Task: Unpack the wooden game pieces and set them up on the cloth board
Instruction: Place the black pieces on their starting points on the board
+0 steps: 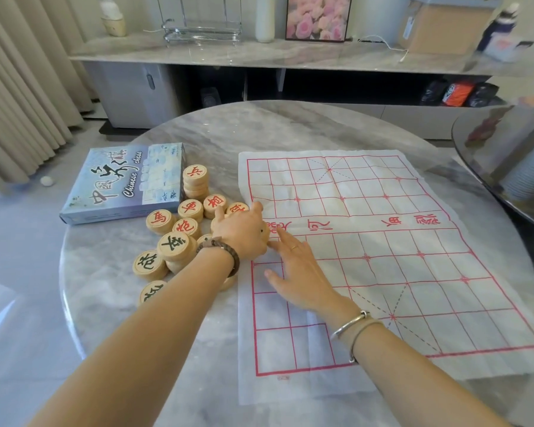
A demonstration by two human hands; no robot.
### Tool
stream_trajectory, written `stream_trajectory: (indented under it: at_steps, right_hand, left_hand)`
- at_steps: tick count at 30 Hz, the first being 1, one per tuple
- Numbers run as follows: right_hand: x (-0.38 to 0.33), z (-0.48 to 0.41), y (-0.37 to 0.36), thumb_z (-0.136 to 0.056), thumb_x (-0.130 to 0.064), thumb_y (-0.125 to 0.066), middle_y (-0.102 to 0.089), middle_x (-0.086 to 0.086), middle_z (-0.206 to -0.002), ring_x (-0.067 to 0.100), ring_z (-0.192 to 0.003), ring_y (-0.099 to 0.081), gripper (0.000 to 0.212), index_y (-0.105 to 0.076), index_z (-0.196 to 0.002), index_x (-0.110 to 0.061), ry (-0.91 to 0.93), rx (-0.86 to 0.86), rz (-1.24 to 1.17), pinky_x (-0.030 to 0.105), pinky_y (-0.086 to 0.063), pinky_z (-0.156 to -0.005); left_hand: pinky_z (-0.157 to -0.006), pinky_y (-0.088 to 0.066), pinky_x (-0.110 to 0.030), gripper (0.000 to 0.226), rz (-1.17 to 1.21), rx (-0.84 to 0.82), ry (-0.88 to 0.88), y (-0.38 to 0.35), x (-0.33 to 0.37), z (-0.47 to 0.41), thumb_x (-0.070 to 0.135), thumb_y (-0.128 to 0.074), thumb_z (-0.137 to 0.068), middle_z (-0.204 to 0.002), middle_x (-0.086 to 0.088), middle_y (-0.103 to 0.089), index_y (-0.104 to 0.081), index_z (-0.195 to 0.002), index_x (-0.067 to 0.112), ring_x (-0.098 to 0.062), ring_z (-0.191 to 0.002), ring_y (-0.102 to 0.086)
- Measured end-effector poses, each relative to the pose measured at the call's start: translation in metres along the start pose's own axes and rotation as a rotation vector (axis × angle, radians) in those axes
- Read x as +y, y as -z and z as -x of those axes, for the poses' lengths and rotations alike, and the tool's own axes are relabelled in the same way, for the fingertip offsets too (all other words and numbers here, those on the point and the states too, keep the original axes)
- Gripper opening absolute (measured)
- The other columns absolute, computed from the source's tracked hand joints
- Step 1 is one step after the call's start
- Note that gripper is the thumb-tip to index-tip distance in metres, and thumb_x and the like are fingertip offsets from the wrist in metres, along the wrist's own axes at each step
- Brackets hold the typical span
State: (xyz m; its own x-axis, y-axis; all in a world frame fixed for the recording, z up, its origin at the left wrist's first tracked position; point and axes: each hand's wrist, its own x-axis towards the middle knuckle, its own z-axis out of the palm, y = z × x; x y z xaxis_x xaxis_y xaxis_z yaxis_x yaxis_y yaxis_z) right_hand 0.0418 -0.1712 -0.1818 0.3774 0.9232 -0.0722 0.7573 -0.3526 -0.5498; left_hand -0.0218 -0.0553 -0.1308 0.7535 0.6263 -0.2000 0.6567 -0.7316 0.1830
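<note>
A round marble table (198,349) carries a white cloth board (383,272) with a red grid, spread flat on its right half, creased and reaching toward the near edge. No pieces stand on the grid. Left of the board lies a loose heap of round wooden game pieces (176,245), some marked in red, some in dark green; several are stacked, with a taller stack (195,180) of about 4 at the far side of the heap. Just beyond the heap, on the far left, a blue game box (121,183) lies closed and flat.

The left hand (241,232) reaches over the right side of the heap at the board's left edge, fingers curled down onto the pieces; its grip is hidden by the back of the hand, so I cannot tell whether it pinches a piece. The right hand (299,272) lies on the board's left part, grip spread, fingers extended and pointing toward the left hand, fingertips just beside it.
</note>
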Motion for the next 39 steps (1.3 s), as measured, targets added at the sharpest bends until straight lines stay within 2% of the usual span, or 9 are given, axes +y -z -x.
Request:
stream_trajectory:
  at_steps: [3, 6, 11, 14, 17, 20, 28, 34, 39]
  right_hand:
    - [0.001, -0.002, 0.013, -0.092, -0.016, -0.052, -0.035, -0.002, -0.149, 0.013, -0.138, -0.030, 0.051, -0.037, -0.140, -0.017, -0.101, 0.162, -0.277, 0.024, -0.021, -0.112]
    - [-0.004, -0.011, 0.020, -0.092, -0.023, -0.055, -0.057, 0.005, -0.129, 0.018, -0.109, -0.058, 0.042, -0.045, -0.132, -0.013, -0.308, 0.195, -0.714, 0.028, -0.044, -0.095]
    - [-0.004, -0.019, 0.023, -0.090, -0.015, -0.059, -0.066, 0.010, -0.092, 0.018, -0.072, -0.062, 0.025, -0.055, -0.113, -0.005, -0.482, 0.146, -1.176, 0.027, -0.052, -0.069]
    - [0.005, -0.016, 0.027, -0.092, -0.010, -0.052, -0.065, 0.009, -0.084, 0.019, -0.071, -0.061, 0.012, -0.061, -0.099, -0.006, -0.493, 0.191, -1.188, 0.025, -0.049, -0.064]
    - [0.012, -0.013, 0.033, -0.094, -0.010, -0.044, -0.061, 0.006, -0.078, 0.016, -0.067, -0.058, 0.015, -0.058, -0.088, -0.009, -0.548, 0.240, -1.240, 0.025, -0.048, -0.060]
    - [0.018, -0.014, 0.038, -0.094, -0.010, -0.041, -0.056, 0.005, -0.076, 0.016, -0.066, -0.053, 0.021, -0.054, -0.078, -0.013, -0.580, 0.286, -1.213, 0.026, -0.045, -0.059]
    - [0.019, -0.042, 0.043, -0.093, -0.017, -0.044, -0.054, -0.006, -0.075, 0.012, -0.072, -0.051, 0.016, -0.056, -0.083, -0.014, -0.483, 0.302, -0.781, 0.025, -0.043, -0.060]
    - [0.019, -0.055, 0.039, -0.093, -0.023, -0.046, -0.057, -0.002, -0.092, 0.014, -0.088, -0.050, 0.022, -0.061, -0.104, -0.011, -0.391, 0.319, -0.531, 0.023, -0.040, -0.068]
    - [0.028, -0.054, 0.032, -0.095, -0.024, -0.045, -0.055, -0.002, -0.098, 0.014, -0.093, -0.051, 0.025, -0.057, -0.112, -0.012, -0.371, 0.286, -0.446, 0.028, -0.044, -0.078]
  left_hand:
    - [-0.113, -0.016, -0.046, 0.059, -0.002, 0.001, 0.010, 0.000, -0.001, 0.001, 0.023, -0.056, -0.085, -0.111, -0.007, -0.065, -0.028, -0.136, 0.013, -0.027, -0.114, -0.056]
    - [-0.101, -0.033, -0.039, 0.063, 0.059, -0.003, -0.025, -0.004, 0.004, 0.003, 0.023, -0.056, -0.087, -0.116, -0.010, -0.061, -0.023, -0.139, 0.014, -0.031, -0.113, -0.055]
    - [-0.091, -0.045, -0.037, 0.072, 0.222, 0.006, -0.162, -0.009, 0.008, 0.001, 0.029, -0.059, -0.085, -0.123, -0.007, -0.060, -0.020, -0.143, 0.016, -0.029, -0.112, -0.057]
    - [-0.103, -0.039, -0.039, 0.084, 0.152, -0.093, -0.152, -0.008, 0.002, -0.001, 0.032, -0.069, -0.079, -0.139, -0.007, -0.044, -0.020, -0.145, 0.014, -0.026, -0.127, -0.044]
    - [-0.114, -0.020, -0.045, 0.064, -0.163, -0.171, -0.121, -0.013, -0.004, -0.002, 0.036, -0.055, -0.090, -0.147, -0.006, -0.033, -0.029, -0.142, 0.012, -0.024, -0.138, -0.028]
    - [-0.115, -0.005, -0.053, 0.045, -0.220, -0.119, -0.072, -0.020, -0.007, -0.006, 0.022, -0.040, -0.096, -0.148, -0.004, -0.032, -0.034, -0.140, 0.013, -0.022, -0.141, -0.021]
    - [-0.111, -0.019, -0.053, 0.040, -0.149, 0.074, 0.079, -0.009, -0.017, -0.042, 0.015, -0.040, -0.092, -0.134, -0.008, -0.047, -0.037, -0.132, 0.011, -0.028, -0.129, -0.039]
    - [-0.112, -0.008, -0.059, 0.035, -0.281, 0.032, 0.134, -0.008, -0.015, -0.067, 0.014, -0.037, -0.093, -0.125, -0.010, -0.057, -0.036, -0.128, 0.009, -0.030, -0.127, -0.039]
    - [-0.113, -0.013, -0.055, 0.047, -0.248, 0.099, 0.112, 0.006, -0.019, -0.070, 0.024, -0.056, -0.088, -0.129, -0.011, -0.050, -0.037, -0.127, 0.008, -0.032, -0.119, -0.051]
